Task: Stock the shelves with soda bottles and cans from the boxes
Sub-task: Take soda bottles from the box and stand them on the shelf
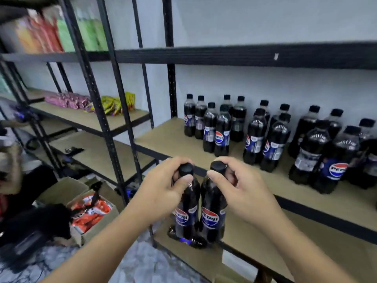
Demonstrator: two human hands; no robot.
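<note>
Item: 2 Pepsi bottles, black caps, upright, side by side, before the middle shelf (163,139) edge. My left hand (163,186) pinches the left Pepsi bottle (186,211) at its neck; my right hand (240,188) pinches the right Pepsi bottle (213,213) likewise. On shelf: stocked Pepsi bottles (273,139), standing rightward. Floor, left: open cardboard box (93,213) of orange packets.

Bare shelf board (163,139) left of the standing Pepsi bottles (265,137), front edge unobstructed
</note>
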